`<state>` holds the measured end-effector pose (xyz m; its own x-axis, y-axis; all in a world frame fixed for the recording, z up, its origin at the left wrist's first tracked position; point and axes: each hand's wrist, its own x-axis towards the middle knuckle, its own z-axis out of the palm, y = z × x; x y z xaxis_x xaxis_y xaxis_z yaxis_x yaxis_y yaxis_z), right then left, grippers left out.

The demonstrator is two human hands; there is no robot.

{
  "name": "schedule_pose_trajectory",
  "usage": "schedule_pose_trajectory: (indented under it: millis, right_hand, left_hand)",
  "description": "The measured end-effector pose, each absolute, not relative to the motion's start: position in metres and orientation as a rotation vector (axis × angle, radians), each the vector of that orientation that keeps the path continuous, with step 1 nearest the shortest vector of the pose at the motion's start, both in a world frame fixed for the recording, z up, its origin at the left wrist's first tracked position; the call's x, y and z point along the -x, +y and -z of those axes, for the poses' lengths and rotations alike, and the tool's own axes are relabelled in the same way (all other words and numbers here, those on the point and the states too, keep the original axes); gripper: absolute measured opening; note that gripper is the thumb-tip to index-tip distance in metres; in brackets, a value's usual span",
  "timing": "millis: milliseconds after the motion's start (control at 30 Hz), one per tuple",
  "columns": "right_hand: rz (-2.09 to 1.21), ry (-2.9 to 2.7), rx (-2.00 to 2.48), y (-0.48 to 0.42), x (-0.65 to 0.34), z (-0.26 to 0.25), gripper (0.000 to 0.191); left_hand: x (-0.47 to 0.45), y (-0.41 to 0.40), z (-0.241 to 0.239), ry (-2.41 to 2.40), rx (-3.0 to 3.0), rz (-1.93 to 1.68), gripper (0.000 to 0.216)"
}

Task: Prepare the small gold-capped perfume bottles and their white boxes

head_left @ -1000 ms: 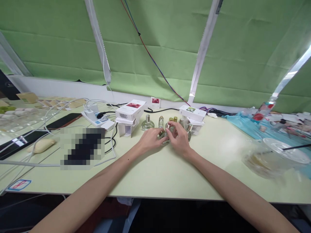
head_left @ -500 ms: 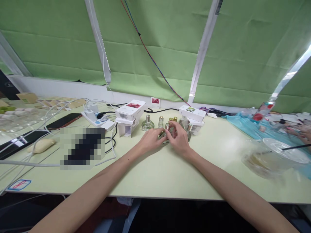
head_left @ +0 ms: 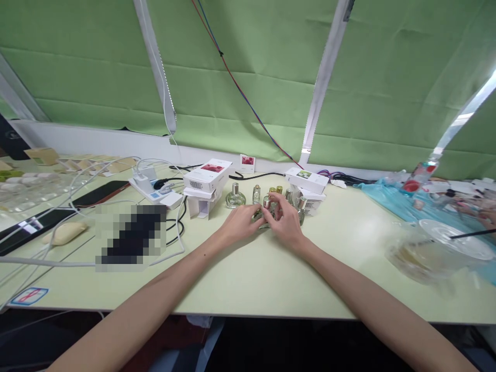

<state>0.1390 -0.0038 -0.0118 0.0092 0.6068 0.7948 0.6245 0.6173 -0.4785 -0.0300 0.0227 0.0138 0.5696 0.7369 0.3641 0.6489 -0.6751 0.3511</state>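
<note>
Several small glass perfume bottles stand together at mid-table. Both my hands meet round one with a silver cap [head_left: 266, 200]; its lower body is mostly hidden by fingers. My left hand [head_left: 242, 223] has its fingers curled against the bottle's left side. The thumb and bent fingers of my right hand [head_left: 285, 221] close on it from the right. Just behind stands a slim clear bottle [head_left: 256, 195], and left of that a round bottle [head_left: 235, 197] with a silver cap. More bottles with gold caps [head_left: 279, 189] and silver caps crowd behind my right hand.
White cartons [head_left: 207, 175] are stacked to the left, others [head_left: 308, 180] to the right. A power strip [head_left: 155, 191], cables and phones [head_left: 103, 194] lie farther left. At right are a transparent cup [head_left: 418, 253] with a black straw and a blue plastic sheet [head_left: 387, 194].
</note>
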Motion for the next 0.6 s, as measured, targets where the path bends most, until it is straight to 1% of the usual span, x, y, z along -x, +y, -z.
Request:
schedule_pose_trajectory:
  millis: [600]
  right_hand:
    - [-0.033, -1.677, 1.036, -0.0032, -0.1389, 0.0110, 0.025]
  left_hand:
    - [0.0291, 0.0244, -0.0108, 1.145, -2.607, -0.761, 0.029]
